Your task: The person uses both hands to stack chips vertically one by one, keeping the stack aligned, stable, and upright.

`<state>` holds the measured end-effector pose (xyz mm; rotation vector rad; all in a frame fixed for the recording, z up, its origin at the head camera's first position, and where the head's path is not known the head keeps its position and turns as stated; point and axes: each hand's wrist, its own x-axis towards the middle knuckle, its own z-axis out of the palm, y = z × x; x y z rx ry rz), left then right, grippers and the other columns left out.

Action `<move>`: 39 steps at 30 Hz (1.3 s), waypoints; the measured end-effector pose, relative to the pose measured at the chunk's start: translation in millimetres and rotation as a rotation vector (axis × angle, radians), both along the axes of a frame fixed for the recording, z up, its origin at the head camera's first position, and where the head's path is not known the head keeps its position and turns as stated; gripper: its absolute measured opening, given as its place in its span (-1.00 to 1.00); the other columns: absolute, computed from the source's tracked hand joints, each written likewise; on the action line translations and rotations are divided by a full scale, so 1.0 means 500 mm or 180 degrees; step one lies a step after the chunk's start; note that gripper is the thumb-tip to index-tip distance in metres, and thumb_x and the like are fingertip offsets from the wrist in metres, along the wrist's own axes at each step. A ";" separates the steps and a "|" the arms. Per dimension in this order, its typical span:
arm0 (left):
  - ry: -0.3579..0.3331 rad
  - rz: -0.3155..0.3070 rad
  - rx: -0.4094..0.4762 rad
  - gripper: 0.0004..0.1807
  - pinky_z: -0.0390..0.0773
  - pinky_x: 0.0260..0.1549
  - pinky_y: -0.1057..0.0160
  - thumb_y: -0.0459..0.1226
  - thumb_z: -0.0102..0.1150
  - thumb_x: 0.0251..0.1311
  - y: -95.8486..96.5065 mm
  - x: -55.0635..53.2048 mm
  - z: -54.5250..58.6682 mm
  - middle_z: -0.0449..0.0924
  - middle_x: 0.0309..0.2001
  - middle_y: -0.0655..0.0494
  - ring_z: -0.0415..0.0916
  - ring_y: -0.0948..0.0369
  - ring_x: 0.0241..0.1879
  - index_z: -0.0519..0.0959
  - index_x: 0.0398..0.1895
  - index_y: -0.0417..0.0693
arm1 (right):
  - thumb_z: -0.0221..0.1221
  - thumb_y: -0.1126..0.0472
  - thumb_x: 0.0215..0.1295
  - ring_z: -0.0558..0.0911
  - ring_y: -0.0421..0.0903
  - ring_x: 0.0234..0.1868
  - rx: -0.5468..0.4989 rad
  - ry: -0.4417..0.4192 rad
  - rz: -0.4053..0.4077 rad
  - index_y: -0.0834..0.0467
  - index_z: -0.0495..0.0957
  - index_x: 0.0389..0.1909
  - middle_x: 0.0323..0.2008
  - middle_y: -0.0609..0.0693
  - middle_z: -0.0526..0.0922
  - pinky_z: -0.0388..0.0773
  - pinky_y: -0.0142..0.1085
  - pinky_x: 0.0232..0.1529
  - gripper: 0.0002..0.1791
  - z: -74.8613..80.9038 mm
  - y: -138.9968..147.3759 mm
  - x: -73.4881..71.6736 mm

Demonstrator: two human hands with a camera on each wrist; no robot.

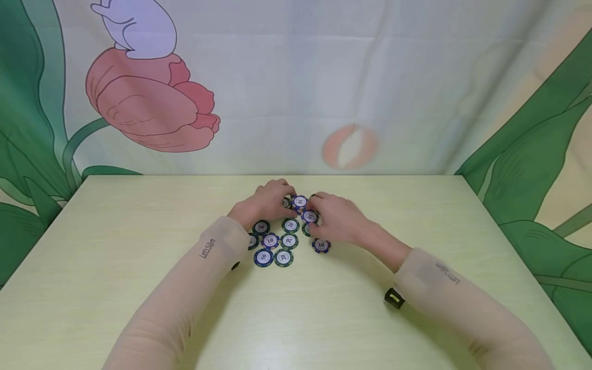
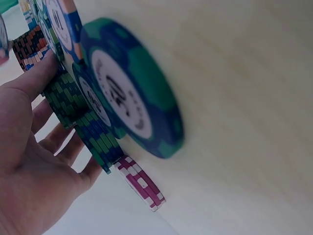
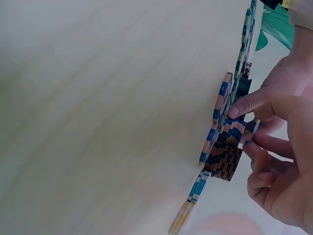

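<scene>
the left hand (image 1: 270,201), fingers spread, curves beside the dark green chip stacks (image 2: 67,98); the right hand (image 1: 337,218) pinches a chip (image 3: 254,126) just above the blue-orange stack (image 3: 231,131).

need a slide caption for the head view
Left hand and right hand among numbered chips on a pale table, a flower-printed cloth behind.

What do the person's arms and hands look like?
The left sleeve and right sleeve are pale beige with dark lettering. A black gadget with a yellow mark shows beneath the right one, and a small black piece beneath the left. The left hand and right hand wear no gloves.
</scene>
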<state>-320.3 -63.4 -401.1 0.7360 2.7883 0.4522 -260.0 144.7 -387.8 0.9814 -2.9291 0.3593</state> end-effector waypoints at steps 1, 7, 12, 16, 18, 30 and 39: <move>0.0007 0.0019 0.0002 -0.44 0.26 0.29 -0.21 -0.03 0.39 0.30 0.000 0.000 0.000 0.41 0.34 -0.07 0.31 -0.04 0.31 0.56 0.28 -0.08 | 0.31 0.11 0.20 0.59 -0.11 -0.23 -0.0018 0.0028 -0.0025 0.19 0.61 0.05 -0.10 -0.01 0.63 0.59 -0.20 -0.29 -0.59 -0.001 -0.003 -0.003; 0.0044 0.0016 0.0023 -0.47 0.27 0.26 -0.22 -0.04 0.39 0.29 -0.001 0.002 -0.002 0.43 0.33 -0.07 0.35 -0.03 0.30 0.59 0.23 -0.08 | 0.31 0.14 0.21 0.58 -0.11 -0.24 -0.0112 0.0068 -0.0109 0.19 0.58 0.07 -0.12 -0.01 0.62 0.59 -0.20 -0.30 -0.59 -0.006 -0.018 -0.015; 0.0095 0.0007 0.0046 -0.49 0.30 0.24 -0.23 -0.03 0.40 0.29 -0.002 0.004 -0.003 0.45 0.30 -0.07 0.37 -0.03 0.27 0.60 0.20 -0.08 | 0.32 0.15 0.23 0.58 -0.09 -0.26 -0.0072 0.0066 -0.0139 0.22 0.62 0.02 -0.13 0.02 0.62 0.60 -0.20 -0.31 -0.63 -0.008 -0.029 -0.019; 0.0127 0.0022 0.0062 -0.50 0.31 0.23 -0.24 -0.05 0.41 0.28 -0.002 0.005 -0.004 0.47 0.29 -0.07 0.39 -0.03 0.25 0.60 0.18 -0.11 | 0.32 0.14 0.24 0.58 -0.09 -0.31 -0.0021 0.0155 -0.0116 0.21 0.63 -0.02 -0.15 0.02 0.61 0.60 -0.20 -0.33 -0.66 -0.014 -0.036 -0.024; 0.0134 0.0041 0.0064 -0.50 0.31 0.23 -0.24 -0.05 0.42 0.27 -0.002 0.007 -0.003 0.48 0.28 -0.07 0.40 -0.02 0.24 0.60 0.17 -0.12 | 0.31 0.15 0.24 0.58 -0.09 -0.32 -0.0022 0.0200 -0.0093 0.21 0.63 -0.04 -0.15 0.02 0.60 0.60 -0.19 -0.35 -0.68 -0.015 -0.039 -0.027; 0.0170 0.0075 0.0025 -0.51 0.35 0.19 -0.25 -0.03 0.42 0.27 0.000 0.011 0.000 0.52 0.22 -0.06 0.46 0.00 0.17 0.61 0.13 -0.14 | 0.28 0.20 0.26 0.60 -0.07 -0.33 0.0022 0.0247 -0.0097 0.21 0.63 0.01 -0.05 0.05 0.61 0.61 -0.18 -0.33 -0.68 -0.024 -0.044 -0.037; 0.0206 0.0059 -0.0001 -0.53 0.33 0.19 -0.32 -0.04 0.42 0.27 -0.001 0.013 0.002 0.53 0.19 -0.04 0.47 0.01 0.15 0.61 0.09 -0.12 | 0.29 0.23 0.31 0.57 -0.08 -0.41 0.0067 0.0351 -0.0087 0.15 0.65 -0.03 -0.02 0.05 0.58 0.57 -0.21 -0.42 -0.76 -0.020 -0.040 -0.032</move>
